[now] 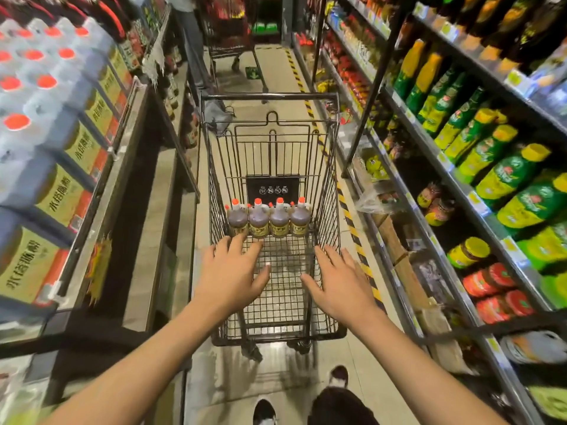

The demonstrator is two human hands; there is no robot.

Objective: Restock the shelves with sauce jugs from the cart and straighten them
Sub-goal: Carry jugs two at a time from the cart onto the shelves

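Head view: wire cart (333, 185) stands in the aisle between stocked shelves (435, 191), four sauce jugs (269, 220) upright in a row across its basket, dark fill, red caps. Left hand (234, 276) and right hand (339, 282) reach over the near end of the basket, short of the jugs. Fingers of both spread and straight, holding nothing.

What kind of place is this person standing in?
Most likely a supermarket aisle. A black wire shopping cart holds four dark sauce jugs with orange caps, metal shelves on both sides are packed with bottled goods, and yellow-capped green bottles sit above price tags.
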